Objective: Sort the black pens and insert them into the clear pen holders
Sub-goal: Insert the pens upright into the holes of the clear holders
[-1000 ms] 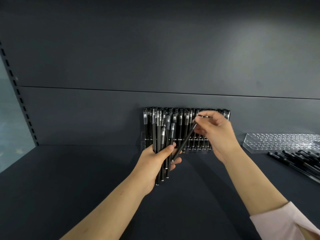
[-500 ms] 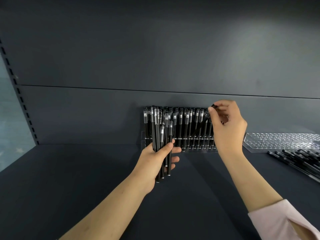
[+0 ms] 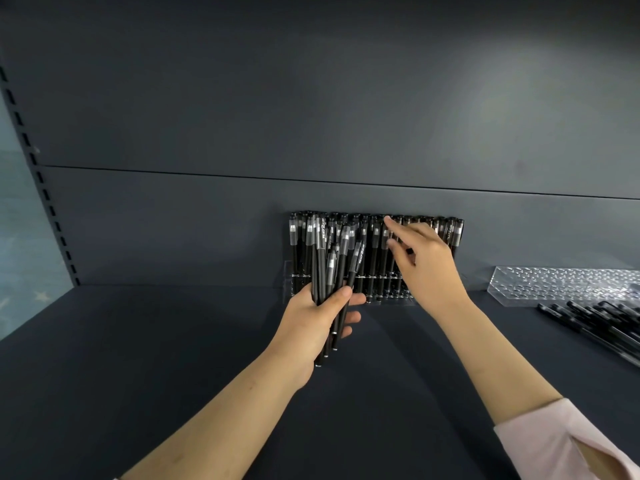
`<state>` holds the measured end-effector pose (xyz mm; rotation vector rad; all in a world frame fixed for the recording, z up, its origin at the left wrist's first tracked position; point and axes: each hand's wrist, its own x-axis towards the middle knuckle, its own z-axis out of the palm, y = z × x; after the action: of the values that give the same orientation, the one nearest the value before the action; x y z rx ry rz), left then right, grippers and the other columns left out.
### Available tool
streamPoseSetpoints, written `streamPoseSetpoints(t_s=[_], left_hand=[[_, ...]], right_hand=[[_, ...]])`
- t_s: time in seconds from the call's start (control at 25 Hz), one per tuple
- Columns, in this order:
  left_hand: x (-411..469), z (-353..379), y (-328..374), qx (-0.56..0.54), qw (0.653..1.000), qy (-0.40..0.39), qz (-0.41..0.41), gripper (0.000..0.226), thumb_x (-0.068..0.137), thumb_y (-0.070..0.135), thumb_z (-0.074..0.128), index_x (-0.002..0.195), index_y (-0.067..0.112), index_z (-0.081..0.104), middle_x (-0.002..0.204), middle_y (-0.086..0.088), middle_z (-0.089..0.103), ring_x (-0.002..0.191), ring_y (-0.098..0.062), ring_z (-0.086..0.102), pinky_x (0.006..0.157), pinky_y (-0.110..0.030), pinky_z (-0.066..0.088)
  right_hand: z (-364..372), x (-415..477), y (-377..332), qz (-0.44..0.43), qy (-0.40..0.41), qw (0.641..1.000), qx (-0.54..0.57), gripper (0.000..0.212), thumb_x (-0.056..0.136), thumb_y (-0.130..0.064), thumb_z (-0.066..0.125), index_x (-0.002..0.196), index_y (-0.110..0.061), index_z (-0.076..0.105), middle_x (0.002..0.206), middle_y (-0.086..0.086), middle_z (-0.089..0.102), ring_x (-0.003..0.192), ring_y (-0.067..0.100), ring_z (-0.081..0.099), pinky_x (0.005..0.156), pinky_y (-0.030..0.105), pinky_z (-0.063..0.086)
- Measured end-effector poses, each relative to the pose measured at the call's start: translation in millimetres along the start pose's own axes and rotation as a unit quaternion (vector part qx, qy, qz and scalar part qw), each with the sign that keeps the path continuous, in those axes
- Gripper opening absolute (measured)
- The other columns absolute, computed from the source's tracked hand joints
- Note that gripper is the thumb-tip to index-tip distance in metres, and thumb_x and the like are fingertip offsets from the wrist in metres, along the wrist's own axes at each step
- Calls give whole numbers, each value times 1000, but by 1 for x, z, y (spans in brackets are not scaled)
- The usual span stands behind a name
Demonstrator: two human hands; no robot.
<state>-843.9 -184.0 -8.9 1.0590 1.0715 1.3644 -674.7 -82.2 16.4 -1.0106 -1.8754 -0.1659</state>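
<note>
My left hand (image 3: 311,320) grips a bundle of black plastic pens (image 3: 327,268) just before the clear acrylic pen holder (image 3: 381,297), packed with upright pens (image 3: 372,247). My right hand (image 3: 427,268) touches their tops. Right of it lies an empty clear perforated holder (image 3: 561,282), loose black pens (image 3: 602,323) before that.

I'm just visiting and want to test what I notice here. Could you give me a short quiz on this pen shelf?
1. True or false: the left hand grips a bundle of black pens.
2. Relative to the stocked holder, the empty clear holder sits: A) to its left B) to its right C) on top of it.
3. Which hand reaches toward the stocked holder?
Key: 1 true; 2 B; 3 the right hand.
</note>
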Motion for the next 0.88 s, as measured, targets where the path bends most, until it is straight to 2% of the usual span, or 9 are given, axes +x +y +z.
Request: streamPoseSetpoints(t_s=[0.08,0.16,0.24,0.36,0.48,0.64,0.72,0.8,0.88], left_hand=[[0,1,0,-13,1000,2,-2,18,96,22,59,113,16,60,95,1,77,90,-17,73,78,-31,59],[0,1,0,-26,1000,3,-4,19,96,23,60,113,15,60,94,-1,77,90,-18,73,79,-31,59],[1,1,1,-37,999,2,-7,21,95,23,61,113,13,61,94,-4,77,90,-19,73,79,-33,59],[0,1,2,-44,999,-3,-7,22,94,23,62,113,13,62,94,-5,77,89,-20,73,79,-33,59],[-1,2,3,-47,999,-11,-9,21,94,22,62,113,13,63,94,-6,77,89,-19,74,79,-33,59],[-1,2,2,-39,999,-22,-16,18,94,21,62,110,13,64,97,-6,76,90,-20,74,81,-35,59],[1,0,3,-38,999,-14,-21,17,94,20,62,109,12,66,98,-7,76,90,-21,74,81,-36,59],[4,-4,3,-43,999,-2,-28,18,95,20,61,110,12,67,99,-8,76,90,-22,74,79,-36,60],[5,-7,3,-38,999,1,-34,19,96,21,59,111,13,67,97,-7,76,89,-21,74,76,-33,60]], right_hand=[[-5,0,-6,18,9,1000,15,35,95,-14,57,130,-12,59,99,1,58,78,3,50,81,13,44],[-14,2,-17,93,-20,992,83,30,95,-22,57,125,-20,62,97,-7,61,80,-3,54,75,6,41],[-21,3,-28,163,-89,965,187,20,94,-27,59,111,-25,68,96,-14,67,83,-6,59,76,11,45],[-22,0,-41,220,-147,909,321,10,90,-20,65,95,-24,73,93,-11,72,87,5,66,80,25,55],[-21,-1,-45,250,-152,882,369,10,86,-16,70,96,-18,71,84,-6,71,83,7,66,78,25,55],[-20,-2,-46,280,-159,856,405,23,84,-11,71,106,-14,63,84,0,72,84,13,68,79,25,55],[-21,0,-44,279,-125,858,413,26,86,-9,69,109,-15,60,83,1,72,83,14,69,79,26,56],[-26,4,-40,274,-41,872,403,23,88,-8,67,107,-15,58,83,2,72,79,16,69,77,27,56],[-34,6,-32,253,54,902,347,20,89,-11,67,103,-20,57,84,0,70,74,17,69,77,31,56]])
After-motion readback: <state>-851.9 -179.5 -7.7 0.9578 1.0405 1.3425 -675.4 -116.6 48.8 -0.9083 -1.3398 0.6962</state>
